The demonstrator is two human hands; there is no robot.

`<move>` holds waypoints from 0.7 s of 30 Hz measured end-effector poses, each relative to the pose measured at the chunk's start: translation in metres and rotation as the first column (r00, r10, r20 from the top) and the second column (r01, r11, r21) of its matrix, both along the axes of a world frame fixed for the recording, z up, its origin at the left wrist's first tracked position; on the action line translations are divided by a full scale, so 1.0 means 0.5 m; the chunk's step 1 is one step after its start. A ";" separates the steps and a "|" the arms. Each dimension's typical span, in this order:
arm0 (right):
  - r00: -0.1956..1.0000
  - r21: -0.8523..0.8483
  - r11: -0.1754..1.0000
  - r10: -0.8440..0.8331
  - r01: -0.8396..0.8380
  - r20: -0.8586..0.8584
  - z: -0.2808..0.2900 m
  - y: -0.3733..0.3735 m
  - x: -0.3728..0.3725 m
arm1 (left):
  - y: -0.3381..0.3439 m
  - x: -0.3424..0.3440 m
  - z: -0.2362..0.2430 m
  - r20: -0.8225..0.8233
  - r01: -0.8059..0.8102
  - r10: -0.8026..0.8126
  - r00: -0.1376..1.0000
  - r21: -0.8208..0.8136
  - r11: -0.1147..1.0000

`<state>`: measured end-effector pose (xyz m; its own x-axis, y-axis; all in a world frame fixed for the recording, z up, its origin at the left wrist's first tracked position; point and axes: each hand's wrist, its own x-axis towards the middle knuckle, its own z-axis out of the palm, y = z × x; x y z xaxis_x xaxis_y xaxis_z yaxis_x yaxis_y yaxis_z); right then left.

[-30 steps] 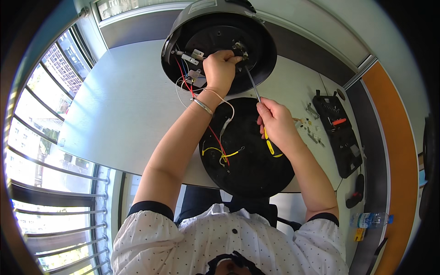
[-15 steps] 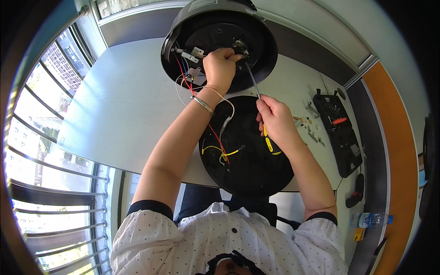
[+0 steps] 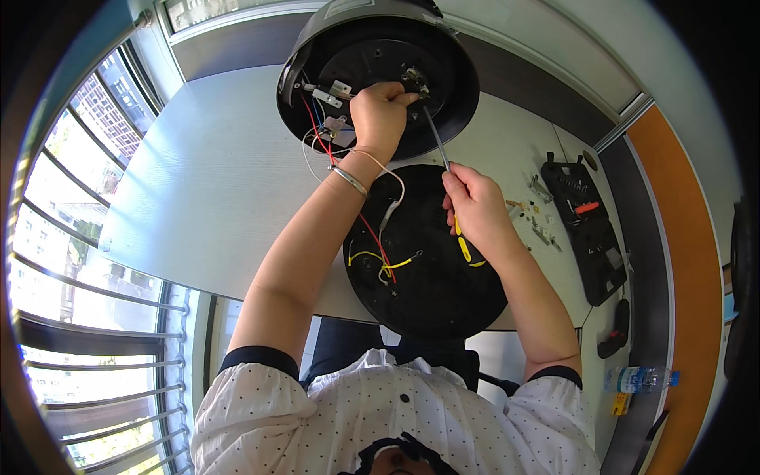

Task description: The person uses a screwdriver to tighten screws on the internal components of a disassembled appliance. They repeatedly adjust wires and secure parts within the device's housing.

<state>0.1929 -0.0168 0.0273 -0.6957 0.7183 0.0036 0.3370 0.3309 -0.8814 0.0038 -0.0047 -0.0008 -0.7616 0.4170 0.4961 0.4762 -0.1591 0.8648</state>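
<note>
A round black appliance housing stands at the far side of the table with its hollow inside facing me. Inside it, my left hand is closed, fingertips pinched at a small metal bracket; what they hold is hidden. My right hand grips a screwdriver by its yellow-and-black handle. The shaft slants up and away, its tip at the housing near my left fingertips. Red, blue and white wires hang from the housing past my left wrist. A round black cover lies nearer me, with yellow wires on it.
To the right, small metal parts lie beside an open black tool case holding a red-handled tool. Farther down are a black tool and a plastic bottle. Barred windows line the left; a low partition backs the table.
Almost nothing differs. Both hands and the screwdriver keep their places, and the round cover has shifted only very slightly.
</note>
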 end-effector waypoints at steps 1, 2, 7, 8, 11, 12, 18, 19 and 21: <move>1.000 -0.005 1.000 0.001 -0.001 0.002 0.001 0.000 0.000 | 0.000 -0.001 -0.001 -0.001 0.000 0.000 1.000 -0.003 1.000; 1.000 -0.009 1.000 0.002 -0.002 0.004 0.002 -0.001 0.000 | 0.001 -0.002 -0.002 -0.002 0.000 0.000 1.000 -0.006 1.000; 1.000 0.002 1.000 -0.007 0.007 -0.003 -0.001 0.001 0.000 | 0.008 -0.009 -0.011 -0.065 -0.009 0.011 0.998 0.027 1.000; 1.000 0.003 1.000 -0.011 0.011 -0.005 -0.001 0.001 0.000 | 0.008 -0.008 -0.010 -0.062 -0.008 0.009 0.998 0.021 1.000; 1.000 0.029 1.000 -0.004 0.005 -0.016 0.001 -0.003 -0.001 | 0.003 -0.002 -0.004 0.008 -0.017 0.017 1.000 0.021 1.000; 1.000 0.027 1.000 -0.001 0.001 -0.015 0.001 -0.002 0.000 | 0.002 -0.001 -0.002 0.011 -0.014 0.013 1.000 0.010 1.000; 1.000 0.030 1.000 0.007 -0.007 -0.014 0.000 0.000 -0.002 | 0.005 -0.006 -0.008 -0.062 -0.018 0.020 0.998 0.024 1.000; 1.000 0.030 1.000 0.006 -0.006 -0.015 0.000 0.000 -0.002 | 0.005 -0.006 -0.008 -0.061 -0.018 0.019 0.998 0.020 1.000; 1.000 0.022 1.000 -0.001 0.001 -0.012 0.001 -0.001 -0.002 | 0.005 -0.007 -0.009 -0.054 -0.016 0.017 0.998 0.018 1.000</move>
